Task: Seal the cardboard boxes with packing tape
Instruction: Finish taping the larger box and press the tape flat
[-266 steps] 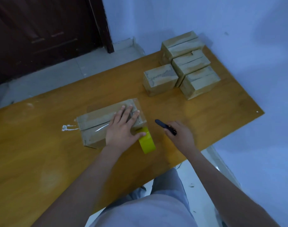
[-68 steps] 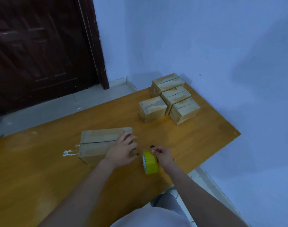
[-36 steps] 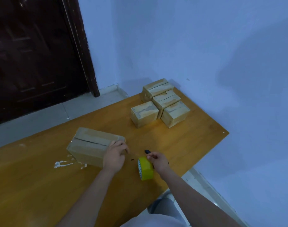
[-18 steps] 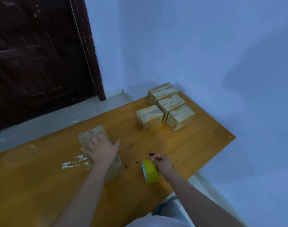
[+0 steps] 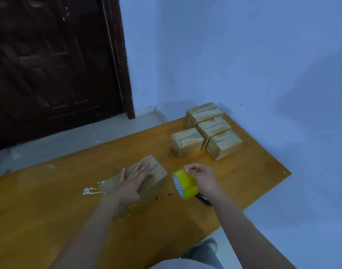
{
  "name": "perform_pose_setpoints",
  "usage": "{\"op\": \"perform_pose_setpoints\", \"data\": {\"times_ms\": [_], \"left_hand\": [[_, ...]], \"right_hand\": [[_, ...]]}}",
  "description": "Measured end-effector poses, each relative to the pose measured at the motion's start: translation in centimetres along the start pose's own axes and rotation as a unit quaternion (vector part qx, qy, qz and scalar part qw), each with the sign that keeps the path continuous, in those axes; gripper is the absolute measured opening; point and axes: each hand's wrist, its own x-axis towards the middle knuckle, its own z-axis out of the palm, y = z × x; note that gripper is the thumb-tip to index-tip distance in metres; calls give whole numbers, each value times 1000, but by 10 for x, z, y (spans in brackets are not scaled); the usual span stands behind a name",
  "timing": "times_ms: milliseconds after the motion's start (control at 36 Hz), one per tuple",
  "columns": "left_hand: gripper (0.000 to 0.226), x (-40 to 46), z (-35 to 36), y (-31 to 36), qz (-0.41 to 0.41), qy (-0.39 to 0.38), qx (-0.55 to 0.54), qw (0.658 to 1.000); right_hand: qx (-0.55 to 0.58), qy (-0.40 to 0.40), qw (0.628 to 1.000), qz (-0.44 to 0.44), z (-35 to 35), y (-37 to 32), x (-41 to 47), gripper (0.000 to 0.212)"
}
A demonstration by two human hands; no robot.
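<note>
The box (image 5: pixel 147 178) near the table's (image 5: pixel 49 210) front edge is pinned under the left hand (image 5: pixel 132 181), fingers flat and spread. At its 3 o'clock, the yellow tape roll (image 5: pixel 184 184) is gripped by the right hand (image 5: pixel 202 179), so looks like taping's just getting set up; next the tape end probably needs peeling and sticking over the seam.

**The corner I'm working in**

My wooden counter (image 5: pixel 244 183) runs into a corner of pale blue wall (image 5: pixel 234 55). To my left stands a dark panelled door (image 5: pixel 49 65) (its frame scuffed near the bottom), above grey floor tiles (image 5: pixel 69 138). The light is dim and bluish.
</note>
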Motion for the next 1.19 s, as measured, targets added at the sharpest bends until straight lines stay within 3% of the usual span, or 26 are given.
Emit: {"op": "perform_pose_setpoints", "data": {"times_ms": [111,194,306,417,639,833,917,972,1028,1083,1194], "left_hand": [[76,-12,-7,0,38,-31,-23,999],[58,-17,-10,3,44,5,-28,999],[82,-7,8,11,52,109,46,992],[104,6,28,20,9,81,76,994],[103,9,33,15,7,64,86,994],[100,5,28,7,68,33,101,992],[100,1,19,8,85,15,36,996],[111,-3,14,14,63,67,-103,991],[109,-7,7,25,19,169,-223,960],[95,-7,-3,41,9,254,-276,927],[49,4,-29,74,73,297,-283,909]], "right_hand": [[-13,-22,999,-38,0,-27,-1,10],[-14,-25,998,-52,3,-36,0,13],[-29,-33,997,-62,11,-40,0,19],[-27,-35,997,-59,17,-37,-1,15],[-14,-27,999,-46,20,-35,-2,14],[-30,-33,997,-60,25,-38,-1,20],[-24,-37,997,-64,24,-41,-3,17],[-26,-40,996,-70,23,-44,-3,16],[-35,-42,995,-80,21,-46,-3,16],[-56,-48,993,-91,21,-49,-1,15],[-73,-65,987,-126,22,-56,2,22]]}}
